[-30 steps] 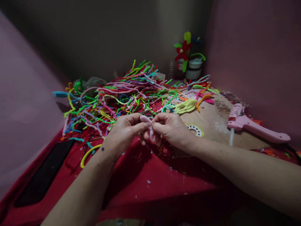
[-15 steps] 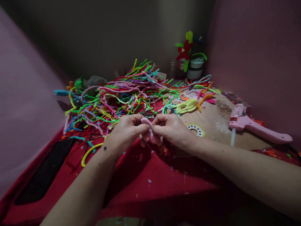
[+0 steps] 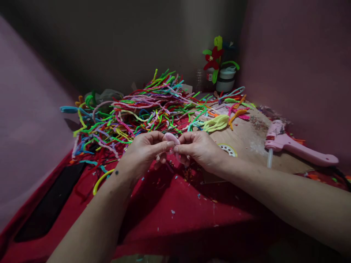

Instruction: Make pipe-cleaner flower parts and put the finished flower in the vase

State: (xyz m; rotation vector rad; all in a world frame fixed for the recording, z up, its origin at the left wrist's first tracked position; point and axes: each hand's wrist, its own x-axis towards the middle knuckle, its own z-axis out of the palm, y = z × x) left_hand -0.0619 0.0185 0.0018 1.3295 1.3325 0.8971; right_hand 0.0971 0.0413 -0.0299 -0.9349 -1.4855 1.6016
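A pale pink pipe cleaner (image 3: pixel 172 137), bent into a small curve, is pinched between my two hands above the red cloth. My left hand (image 3: pixel 146 149) grips it from the left with thumb and forefinger. From the right, my right hand (image 3: pixel 197 149) holds it the same way, the fingertips of both hands almost touching. Its lower part is partly hidden by my fingers. Just beyond my hands spreads a tangled heap of many-coloured pipe cleaners (image 3: pixel 148 104).
A pink glue gun (image 3: pixel 294 144) rests on a wooden board (image 3: pixel 246 142) at right, near a tape roll (image 3: pixel 228 149). Left lie a black phone-like slab (image 3: pixel 52 201) and yellow-handled tool (image 3: pixel 101 181). A red pipe-cleaner flower (image 3: pixel 213 58) stands behind, by a lidded cup (image 3: pixel 226 79).
The pink pipe cleaner now shows a rounder, more closed curve at the top. My fingertips have shifted slightly along it, and the whole view has moved a little.
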